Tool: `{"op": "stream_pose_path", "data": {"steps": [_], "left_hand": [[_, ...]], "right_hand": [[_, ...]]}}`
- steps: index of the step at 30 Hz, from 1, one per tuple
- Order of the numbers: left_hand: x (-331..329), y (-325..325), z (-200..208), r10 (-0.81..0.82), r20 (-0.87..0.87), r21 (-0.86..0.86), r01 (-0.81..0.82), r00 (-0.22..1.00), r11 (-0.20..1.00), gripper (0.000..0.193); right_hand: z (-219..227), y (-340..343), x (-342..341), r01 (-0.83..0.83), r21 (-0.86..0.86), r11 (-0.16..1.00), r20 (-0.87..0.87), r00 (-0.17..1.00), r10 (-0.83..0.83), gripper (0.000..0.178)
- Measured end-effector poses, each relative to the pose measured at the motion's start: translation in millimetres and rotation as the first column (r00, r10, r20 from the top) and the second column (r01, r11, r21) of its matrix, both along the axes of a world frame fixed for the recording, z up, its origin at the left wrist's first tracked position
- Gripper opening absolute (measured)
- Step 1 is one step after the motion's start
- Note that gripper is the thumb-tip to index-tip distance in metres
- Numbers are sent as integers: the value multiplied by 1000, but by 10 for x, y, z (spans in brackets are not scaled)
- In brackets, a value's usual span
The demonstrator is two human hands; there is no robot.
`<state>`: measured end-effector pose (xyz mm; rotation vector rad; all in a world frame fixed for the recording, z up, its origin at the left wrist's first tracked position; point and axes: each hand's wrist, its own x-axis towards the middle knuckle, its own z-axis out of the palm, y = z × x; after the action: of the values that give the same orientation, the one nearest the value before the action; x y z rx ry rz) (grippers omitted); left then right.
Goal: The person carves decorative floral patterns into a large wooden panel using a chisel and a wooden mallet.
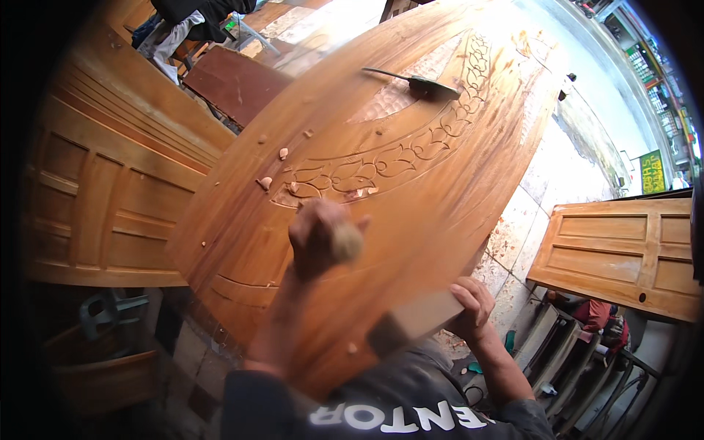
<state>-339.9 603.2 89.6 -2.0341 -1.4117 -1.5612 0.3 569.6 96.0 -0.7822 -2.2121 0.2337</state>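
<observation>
A large reddish-brown wooden door panel [411,242] lies before me, with a band of carved leaf scrolls [381,165] curving across it. My left hand [315,235], blurred by motion, is closed around a chisel [348,242]. Only its pale, rounded handle end shows clearly; the blade is hidden under the hand, near the carving's near end. Lower right, my right hand [473,304] grips the right end of a block-shaped wooden mallet [422,317]. The mallet is smeared by motion and apart from the chisel. Wood chips [265,182] lie around the carved leaves.
A dark brush-like tool [434,88] with a thin handle rests on the panel's far part. Panelled doors stand at left [110,191] and right [623,246]. Dark metal frames [579,359] are at lower right. A grey plastic chair [110,315] is at lower left.
</observation>
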Motion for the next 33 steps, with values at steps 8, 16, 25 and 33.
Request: {"op": "stream_pose_path", "data": {"steps": [8, 16, 25, 33], "left_hand": [[-34, 907, 251, -129, 917, 50, 212, 378, 976, 31], [79, 1298, 156, 42, 916, -94, 109, 400, 990, 28], [129, 1412, -252, 218, 625, -163, -148, 750, 975, 29], [242, 1151, -222, 223, 690, -360, 58, 689, 931, 33]], "right_hand": [[-68, 86, 215, 127, -130, 983, -120, 982, -143, 75], [-200, 378, 421, 135, -233, 963, -156, 972, -174, 83], [638, 1489, -341, -135, -480, 867, -432, 896, -99, 76], [1690, 2691, -1010, -281, -175, 944, 500, 801, 331, 80]]}}
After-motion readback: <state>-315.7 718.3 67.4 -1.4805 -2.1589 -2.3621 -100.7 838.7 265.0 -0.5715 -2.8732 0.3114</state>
